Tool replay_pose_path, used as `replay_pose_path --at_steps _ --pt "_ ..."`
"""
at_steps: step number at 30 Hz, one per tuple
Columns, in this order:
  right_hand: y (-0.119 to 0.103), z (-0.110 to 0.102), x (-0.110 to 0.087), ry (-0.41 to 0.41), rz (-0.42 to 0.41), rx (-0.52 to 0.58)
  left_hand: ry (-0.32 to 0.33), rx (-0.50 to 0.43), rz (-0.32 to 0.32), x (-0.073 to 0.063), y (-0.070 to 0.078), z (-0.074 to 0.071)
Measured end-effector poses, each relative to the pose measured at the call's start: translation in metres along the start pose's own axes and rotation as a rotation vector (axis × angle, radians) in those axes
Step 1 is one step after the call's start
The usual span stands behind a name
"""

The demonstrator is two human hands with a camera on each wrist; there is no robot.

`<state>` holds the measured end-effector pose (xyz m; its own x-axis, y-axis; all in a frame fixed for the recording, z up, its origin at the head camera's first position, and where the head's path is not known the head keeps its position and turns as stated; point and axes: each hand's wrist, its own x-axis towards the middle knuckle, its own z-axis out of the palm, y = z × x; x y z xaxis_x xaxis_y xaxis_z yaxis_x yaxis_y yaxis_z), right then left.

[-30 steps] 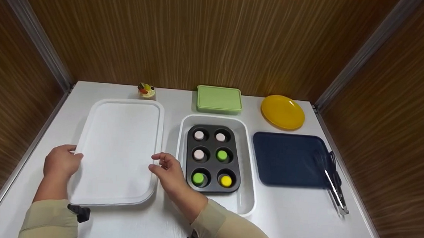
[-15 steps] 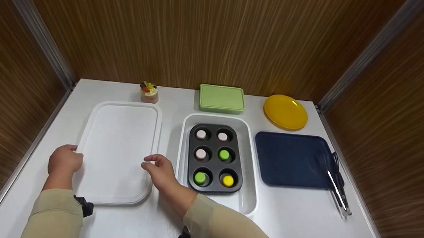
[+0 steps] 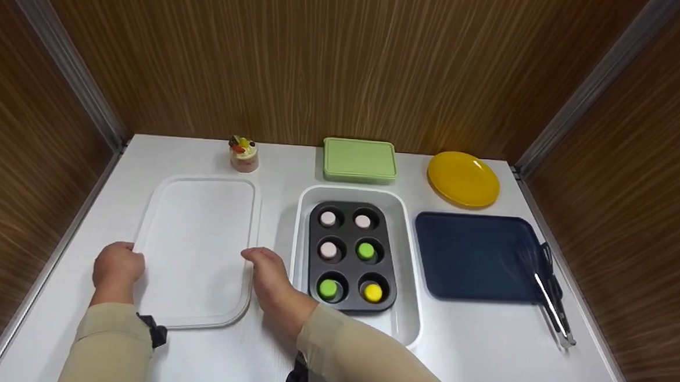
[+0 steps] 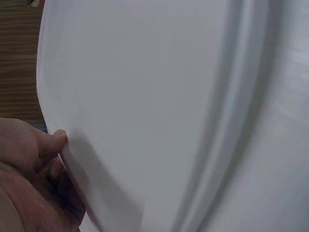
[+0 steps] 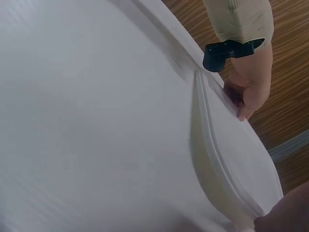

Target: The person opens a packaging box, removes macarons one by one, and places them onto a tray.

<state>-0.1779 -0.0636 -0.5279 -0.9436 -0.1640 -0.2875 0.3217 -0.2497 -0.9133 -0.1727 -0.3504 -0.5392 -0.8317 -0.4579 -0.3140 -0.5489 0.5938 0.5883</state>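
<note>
I see a green box (image 3: pixel 359 160) with its lid on, near the wood-pattern wall (image 3: pixel 358 58) that is behind it. To the left of this box, well apart, there is a small dessert cup (image 3: pixel 244 162), topped with cream and fruits. To the right of the box is a yellow plate (image 3: pixel 464 180). Also right of the box, but nearer to me, lies a navy tray (image 3: pixel 470 256); a whisk (image 3: pixel 551 304) crosses its right edge.
</note>
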Motion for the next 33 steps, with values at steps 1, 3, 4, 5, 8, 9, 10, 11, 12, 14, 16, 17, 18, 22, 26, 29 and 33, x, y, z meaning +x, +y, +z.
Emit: replay_pose_path --at_steps 1,3,4,5,8,9,10,11,12,14,16,17,18,22,26,29,33 --pt "0.000 0.000 0.001 -0.001 0.023 0.035 -0.003 0.002 -0.001 0.000 0.001 0.000" --pt "0.000 0.000 0.004 -0.008 0.063 0.086 0.000 0.012 -0.004 0.000 0.001 0.000" --pt "0.001 0.000 0.006 -0.010 0.078 0.098 0.007 0.018 -0.005 0.001 0.002 0.000" --pt "0.001 0.000 0.008 -0.017 0.091 0.109 0.016 0.023 -0.006 0.002 0.002 0.000" --pt "0.001 0.000 0.012 -0.035 0.103 0.127 0.040 0.015 -0.015 0.004 0.002 0.001" --pt "0.001 0.000 0.013 -0.039 0.111 0.139 0.048 0.007 -0.017 0.005 0.002 0.002" --pt "0.002 0.000 0.013 -0.046 0.117 0.142 0.056 -0.003 -0.018 0.005 0.002 0.003" --pt "0.001 0.000 0.013 -0.057 0.125 0.135 0.064 -0.012 -0.017 0.006 0.001 0.005" --pt "0.002 -0.001 0.012 -0.059 0.129 0.114 0.071 -0.017 -0.015 0.006 0.001 0.006" --pt "0.002 -0.001 0.012 -0.064 0.125 0.062 0.087 -0.026 -0.011 0.007 0.000 0.009" --pt "0.003 -0.002 0.011 -0.066 0.109 0.008 0.106 -0.030 -0.010 0.007 0.000 0.010" --pt "0.003 -0.002 0.011 -0.065 0.102 -0.012 0.109 -0.031 -0.013 0.008 0.000 0.011" --pt "0.003 -0.003 0.011 -0.059 0.089 -0.027 0.112 -0.034 -0.018 0.009 0.001 0.012" --pt "0.002 -0.002 0.009 -0.063 0.070 -0.099 0.121 -0.030 -0.057 0.011 0.001 0.013" --pt "0.001 -0.002 0.009 -0.083 0.066 -0.206 0.117 -0.007 -0.084 0.012 0.003 0.012" --pt "-0.001 -0.004 0.010 -0.124 0.069 -0.291 0.107 0.028 -0.086 0.013 0.004 0.010" --pt "-0.008 -0.007 0.003 -0.174 0.046 -0.463 0.096 0.046 -0.115 0.010 0.006 0.009"
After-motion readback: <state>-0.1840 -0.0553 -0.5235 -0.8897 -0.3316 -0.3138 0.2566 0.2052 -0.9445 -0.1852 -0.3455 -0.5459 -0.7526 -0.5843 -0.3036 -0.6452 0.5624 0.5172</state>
